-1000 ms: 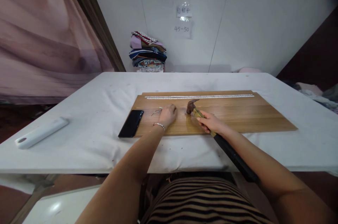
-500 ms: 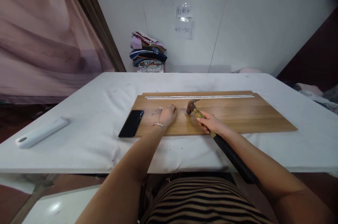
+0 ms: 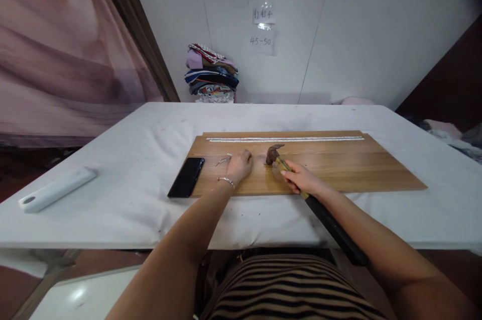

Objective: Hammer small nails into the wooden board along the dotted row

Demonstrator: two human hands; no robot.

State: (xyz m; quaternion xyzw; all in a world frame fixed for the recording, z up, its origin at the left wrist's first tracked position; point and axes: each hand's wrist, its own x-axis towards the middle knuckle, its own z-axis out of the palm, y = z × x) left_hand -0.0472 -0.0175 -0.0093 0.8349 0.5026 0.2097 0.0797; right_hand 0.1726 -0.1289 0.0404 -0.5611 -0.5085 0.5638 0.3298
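My right hand (image 3: 299, 178) is wrapped round the upper handle of a claw hammer (image 3: 331, 222), whose handle has a yellowish neck and a long black grip. The rusty brown head is low over a wooden board (image 3: 350, 169); I cannot tell whether it touches anything there. My left hand (image 3: 240, 163) rests on the board left of the hammer head, fingers curled; whatever they may hold is hidden. Beside that hand lies a small heap of nails (image 3: 223, 160). A bracelet (image 3: 226, 180) circles the left wrist.
A black phone (image 3: 186, 177) lies on the board's left end. Two white strips (image 3: 286, 139) run along its far side. The white-covered table (image 3: 124, 159) also bears a white plastic object (image 3: 58, 189) at left. Folded cloths (image 3: 211, 76) are stacked by the wall.
Both hands and the hammer stay almost where they were. The slight shift across the whole picture comes from the camera.
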